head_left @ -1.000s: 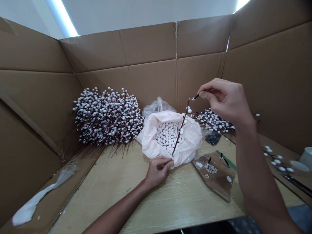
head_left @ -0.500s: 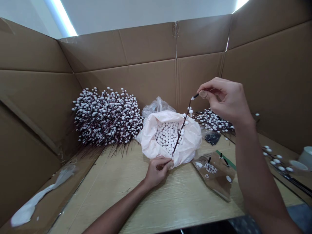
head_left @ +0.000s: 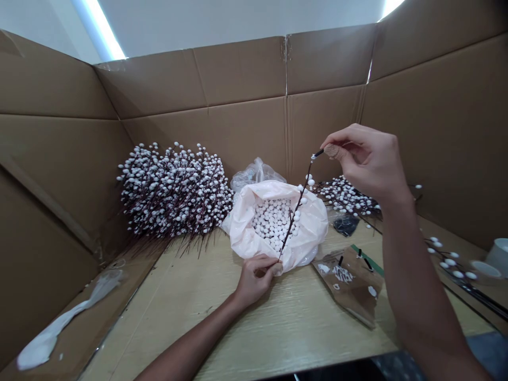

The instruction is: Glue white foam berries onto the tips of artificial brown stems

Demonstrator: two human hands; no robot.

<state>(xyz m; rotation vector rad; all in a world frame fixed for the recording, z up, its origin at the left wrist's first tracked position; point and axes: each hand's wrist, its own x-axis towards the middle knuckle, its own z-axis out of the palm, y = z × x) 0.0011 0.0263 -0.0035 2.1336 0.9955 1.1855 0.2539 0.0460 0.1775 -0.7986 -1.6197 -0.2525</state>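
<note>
A: With a clock centred on the open bag (head_left: 243, 230), where to look first?

B: Nearest, at six o'clock: see the left hand (head_left: 255, 278), pinching the twig (head_left: 298, 204) by its lower end. Probably best to keep that pinch low and steady.

A: And at four o'clock?

B: Notice the brown board (head_left: 353, 301), carrying white patches (head_left: 343, 273) and three black pieces (head_left: 369, 265). Best not to brush against, perhaps.

A: Then over the bag itself?

B: Follow the twig up across the white balls (head_left: 270, 222) inside, leaning from six towards one o'clock, with a few more along its upper stretch.

A: How to manage the tip?

B: Look towards two o'clock, at the right hand (head_left: 369, 161), narrowed on a short black piece (head_left: 319, 152) with a white daub (head_left: 313, 156) at its end. Touching the twig's tip or just short of it: impossible to tell. Likely wise to meet the tip lightly and squarely, without bending so thin a stem.

A: Farther off?

B: Mind, most likely, the berried stems (head_left: 345, 196) between two and three, the big bundle (head_left: 174, 193) between nine and ten, then the cardboard wall (head_left: 246, 124) at twelve.
</note>
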